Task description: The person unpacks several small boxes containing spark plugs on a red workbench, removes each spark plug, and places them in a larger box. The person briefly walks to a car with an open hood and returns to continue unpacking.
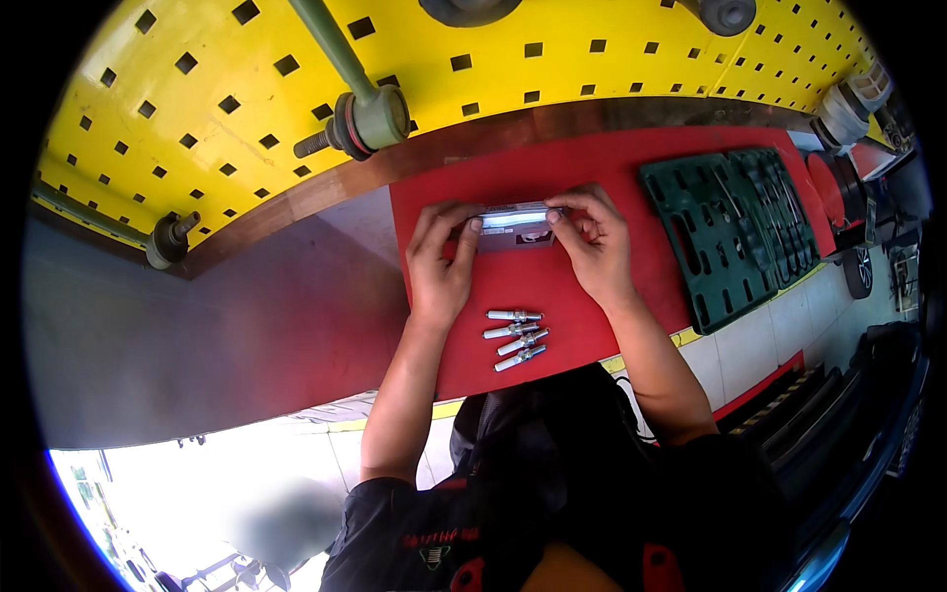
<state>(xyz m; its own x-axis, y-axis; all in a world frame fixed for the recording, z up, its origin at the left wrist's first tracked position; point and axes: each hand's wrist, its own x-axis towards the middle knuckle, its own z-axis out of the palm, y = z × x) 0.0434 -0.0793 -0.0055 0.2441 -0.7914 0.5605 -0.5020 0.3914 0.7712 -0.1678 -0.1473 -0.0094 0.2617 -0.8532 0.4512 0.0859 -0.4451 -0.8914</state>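
Observation:
Both my hands grip a small rectangular box (517, 226), shiny on top, over the red mat (592, 168). My left hand (440, 259) pinches the box's left end. At the other end, my right hand (592, 242) has its fingers curled over the top. Just below, between my wrists, several silver spark plugs (517, 340) lie side by side on the mat. Neither hand touches them.
A dark green open tool case (735, 227) lies on the mat to the right. Behind stands a yellow pegboard (197, 89) with green rods and bushings (370, 118) hung on it. Grey benchtop (197, 335) stretches to the left. More parts sit at the far right.

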